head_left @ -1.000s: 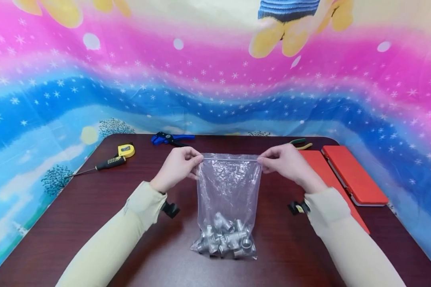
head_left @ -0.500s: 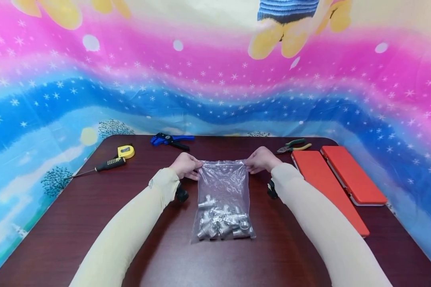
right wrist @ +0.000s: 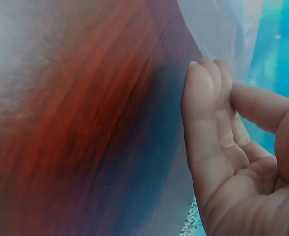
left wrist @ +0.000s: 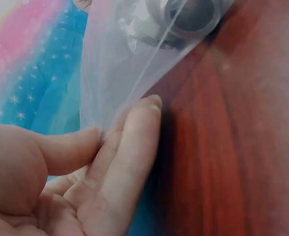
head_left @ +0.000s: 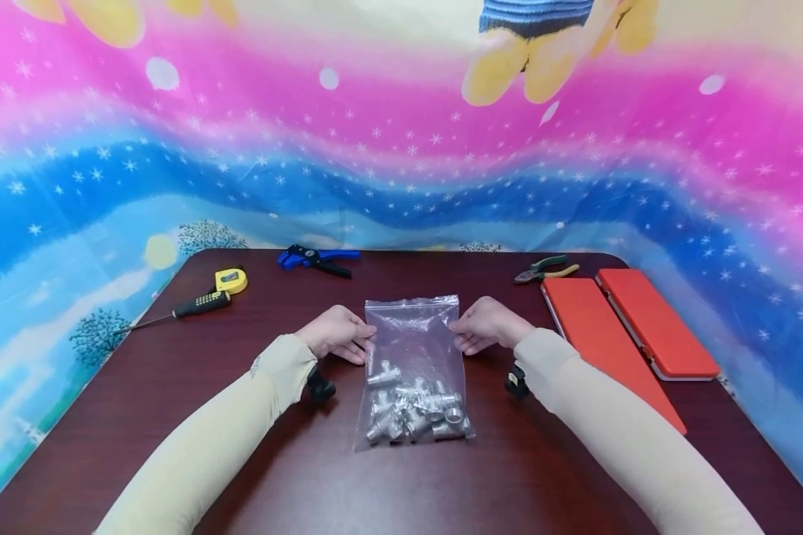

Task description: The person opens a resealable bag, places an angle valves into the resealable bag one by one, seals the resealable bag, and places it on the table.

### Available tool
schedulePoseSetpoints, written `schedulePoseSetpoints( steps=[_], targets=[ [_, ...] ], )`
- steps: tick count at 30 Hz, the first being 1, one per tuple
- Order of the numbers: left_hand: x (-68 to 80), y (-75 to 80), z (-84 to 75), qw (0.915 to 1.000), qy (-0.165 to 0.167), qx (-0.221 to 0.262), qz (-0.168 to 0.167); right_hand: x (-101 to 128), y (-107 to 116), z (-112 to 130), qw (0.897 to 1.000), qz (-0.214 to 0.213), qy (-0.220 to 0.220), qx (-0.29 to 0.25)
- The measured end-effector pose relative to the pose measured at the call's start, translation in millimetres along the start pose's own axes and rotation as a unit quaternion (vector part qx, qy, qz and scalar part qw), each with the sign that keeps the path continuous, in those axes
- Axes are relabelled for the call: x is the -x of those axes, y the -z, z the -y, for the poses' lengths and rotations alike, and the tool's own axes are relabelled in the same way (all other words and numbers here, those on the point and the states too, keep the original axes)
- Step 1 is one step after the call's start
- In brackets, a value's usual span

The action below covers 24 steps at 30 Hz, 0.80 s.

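Dark reddish-brown wooden table [head_left: 174, 416] stands against a bright cloth backdrop [head_left: 401, 148] banded in pink, blue and white with small stars. At the middle of the table lies a clear plastic zip bag [head_left: 415, 334], flat on the wood, with a heap of silver metal pipe fittings [head_left: 411, 416] gathered in its near end.

From the head view, the left hand [head_left: 337, 334] sits at the bag's left edge and the right hand [head_left: 485, 327] at its right edge, both about halfway along the bag, with pale cream sleeves [head_left: 241, 416] running back to the viewer. That view does not make clear how the fingers meet the plastic.

The wrist views do. The left wrist camera shows the left hand [left wrist: 80, 167] pinching the bag's thin film [left wrist: 119, 73] between thumb and fingers, with a round fitting showing through the plastic above. The right wrist camera shows the right hand [right wrist: 233, 147] pinching the film [right wrist: 223, 29] likewise, thumb against fingertips, over the wood grain.

Only the head view takes in what else is there: a yellow tape measure [head_left: 230, 280] and a black-handled screwdriver [head_left: 187, 307] at far left, a blue-handled wire stripper [head_left: 314, 258] at the far edge, green-handled pliers [head_left: 545, 269] at far right, and an open red flat case [head_left: 622, 334] beside the right sleeve.
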<state>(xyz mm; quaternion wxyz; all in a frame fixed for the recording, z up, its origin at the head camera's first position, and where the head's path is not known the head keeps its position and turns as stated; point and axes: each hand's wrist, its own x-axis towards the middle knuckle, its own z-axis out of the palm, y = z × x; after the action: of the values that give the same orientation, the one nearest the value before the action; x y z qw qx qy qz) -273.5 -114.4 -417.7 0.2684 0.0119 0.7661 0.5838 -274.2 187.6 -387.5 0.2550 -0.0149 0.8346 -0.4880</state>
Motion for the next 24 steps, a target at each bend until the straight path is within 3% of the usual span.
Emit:
schedulePoseSetpoints(
  steps=[7,14,24],
  targets=[
    [-13.4,4.4,1.2,0.9991,0.019,0.025,-0.029,-17.4,-6.5,2.7,0.999,-0.034,-0.027,0.004],
    [-16.8,4.0,3.1,0.9986,0.026,0.030,-0.035,-25.0,-9.7,2.4,0.998,-0.042,-0.038,0.010],
    [-18.0,4.6,2.3,0.9989,0.007,0.020,-0.042,-24.4,-11.2,1.8,0.997,-0.059,-0.021,0.037]
  ],
)
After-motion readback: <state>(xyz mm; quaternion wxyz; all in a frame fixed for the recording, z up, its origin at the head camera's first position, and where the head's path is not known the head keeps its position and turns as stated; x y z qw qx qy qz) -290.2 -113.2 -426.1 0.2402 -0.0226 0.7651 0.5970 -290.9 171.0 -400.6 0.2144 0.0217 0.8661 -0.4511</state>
